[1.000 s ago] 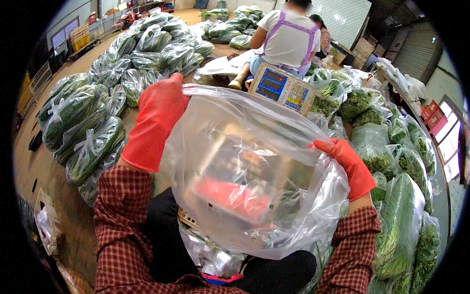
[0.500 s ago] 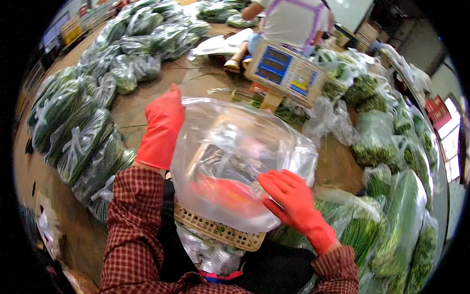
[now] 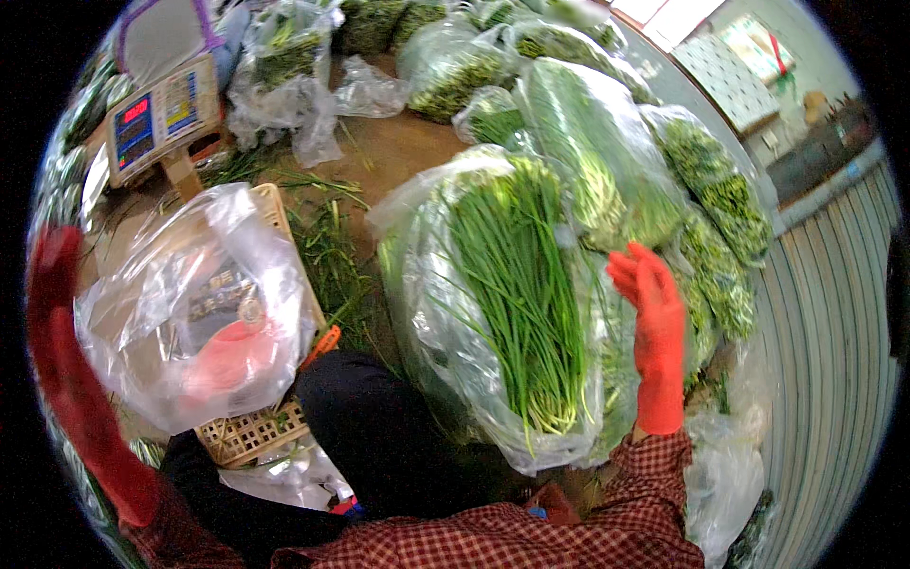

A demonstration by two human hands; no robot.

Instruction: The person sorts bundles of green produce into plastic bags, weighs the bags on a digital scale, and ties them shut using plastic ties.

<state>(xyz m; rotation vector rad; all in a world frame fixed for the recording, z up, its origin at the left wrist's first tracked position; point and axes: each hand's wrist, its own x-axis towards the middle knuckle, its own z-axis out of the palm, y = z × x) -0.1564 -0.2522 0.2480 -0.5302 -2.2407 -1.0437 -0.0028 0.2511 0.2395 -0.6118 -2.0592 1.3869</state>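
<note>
Both of my hands wear red rubber gloves. Near the dim left rim, my left hand (image 3: 54, 270) points upward with fingers stretched, beside a clear plastic bag (image 3: 142, 332). That bag lies spread over a tan plastic basket (image 3: 251, 436), and a reddish shape shows through it. On the right, my right hand (image 3: 657, 327) is raised, open and holding nothing. It is next to an opened clear bag (image 3: 436, 313) holding a bundle of long green chives (image 3: 521, 294), white ends toward me. My knee (image 3: 379, 427) lies between basket and chives.
A digital scale (image 3: 161, 119) stands at the upper left, a person's purple-edged clothing (image 3: 166, 38) behind it. Loose green stems (image 3: 327, 256) litter the floor beside the basket. Several bagged greens (image 3: 455, 71) line the back and right, near a corrugated wall (image 3: 834, 351).
My view has swung right, so the basket and scale sit farther left. My right hand has left the bag over the basket and moved to the chives. My left hand appears apart from that bag.
</note>
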